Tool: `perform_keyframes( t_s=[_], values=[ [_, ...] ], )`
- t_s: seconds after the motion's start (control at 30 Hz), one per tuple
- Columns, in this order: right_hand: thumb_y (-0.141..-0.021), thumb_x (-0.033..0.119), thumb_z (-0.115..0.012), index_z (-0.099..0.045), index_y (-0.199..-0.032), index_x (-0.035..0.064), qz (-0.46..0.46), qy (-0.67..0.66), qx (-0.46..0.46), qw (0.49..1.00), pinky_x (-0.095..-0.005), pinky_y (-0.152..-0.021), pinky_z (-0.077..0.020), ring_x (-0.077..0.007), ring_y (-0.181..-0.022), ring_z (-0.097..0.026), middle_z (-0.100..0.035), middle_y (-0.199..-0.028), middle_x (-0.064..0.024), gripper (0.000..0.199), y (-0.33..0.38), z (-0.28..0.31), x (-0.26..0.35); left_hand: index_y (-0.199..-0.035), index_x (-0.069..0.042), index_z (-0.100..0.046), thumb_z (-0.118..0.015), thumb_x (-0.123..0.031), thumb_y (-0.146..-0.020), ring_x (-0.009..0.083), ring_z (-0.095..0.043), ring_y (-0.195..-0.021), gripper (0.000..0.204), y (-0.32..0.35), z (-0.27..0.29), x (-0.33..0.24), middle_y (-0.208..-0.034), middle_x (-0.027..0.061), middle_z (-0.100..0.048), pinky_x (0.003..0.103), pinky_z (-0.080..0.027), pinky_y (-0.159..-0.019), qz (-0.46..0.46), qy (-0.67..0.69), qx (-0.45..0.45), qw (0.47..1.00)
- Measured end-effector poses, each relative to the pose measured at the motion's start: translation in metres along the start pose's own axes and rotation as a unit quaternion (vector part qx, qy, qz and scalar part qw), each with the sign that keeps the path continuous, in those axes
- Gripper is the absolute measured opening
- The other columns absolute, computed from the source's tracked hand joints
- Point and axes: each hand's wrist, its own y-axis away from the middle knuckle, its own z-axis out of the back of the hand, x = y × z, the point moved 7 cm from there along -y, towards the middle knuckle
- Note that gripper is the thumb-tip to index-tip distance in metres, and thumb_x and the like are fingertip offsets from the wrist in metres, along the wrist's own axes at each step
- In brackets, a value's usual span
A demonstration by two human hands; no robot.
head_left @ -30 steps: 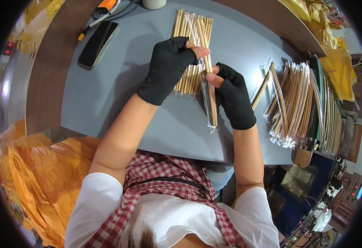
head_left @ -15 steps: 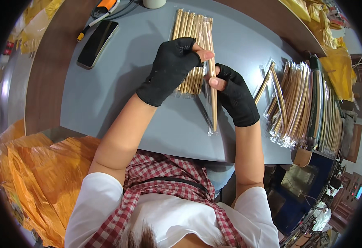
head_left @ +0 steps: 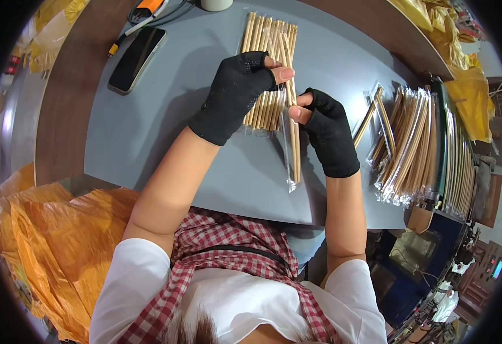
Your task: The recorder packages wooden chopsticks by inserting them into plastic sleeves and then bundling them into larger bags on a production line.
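Two gloved hands pinch one clear sleeve of bamboo sticks (head_left: 293, 143) at frame centre: left hand (head_left: 235, 94) at its top, right hand (head_left: 326, 135) beside. Keeping the sleeve straight should prevent sticks snagging above the loose stick pile (head_left: 265, 63).

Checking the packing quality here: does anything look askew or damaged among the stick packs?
One sleeved stick pack lies slanted across the stacked packs at the right, not lined up. Both gloved hands, left hand and right hand, hold a clear sleeve of sticks. No damage shows.
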Motion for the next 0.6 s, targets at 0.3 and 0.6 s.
perform_keyframes(
  t_s=[0.3,0.6],
  values=[
    [-0.079,0.011,-0.074,-0.067,-0.092,0.0037,-0.019,-0.035,0.012,0.999,-0.0224,-0.071,-0.0447,-0.0090,-0.075,-0.057,-0.063,-0.081,0.0002,0.017,-0.002,-0.004,-0.003,-0.098,-0.002,-0.067,-0.073,-0.014,-0.086,0.0102,-0.064,-0.084,0.018,-0.003,0.005,0.012,-0.087,0.0011,-0.066,0.025,-0.052,-0.080,0.046,-0.017,0.026,0.998],
    [-0.079,0.013,-0.074,-0.066,-0.091,0.0052,-0.023,-0.002,0.045,0.999,-0.0220,-0.070,-0.0438,-0.0080,-0.073,-0.055,-0.062,-0.079,0.0015,0.016,0.001,-0.008,0.001,-0.094,-0.001,-0.068,-0.075,-0.018,-0.084,0.0113,-0.064,-0.083,0.020,-0.003,0.011,0.005,-0.088,0.0041,-0.069,0.024,-0.050,-0.079,0.017,0.044,-0.016,0.999]
  ],
)
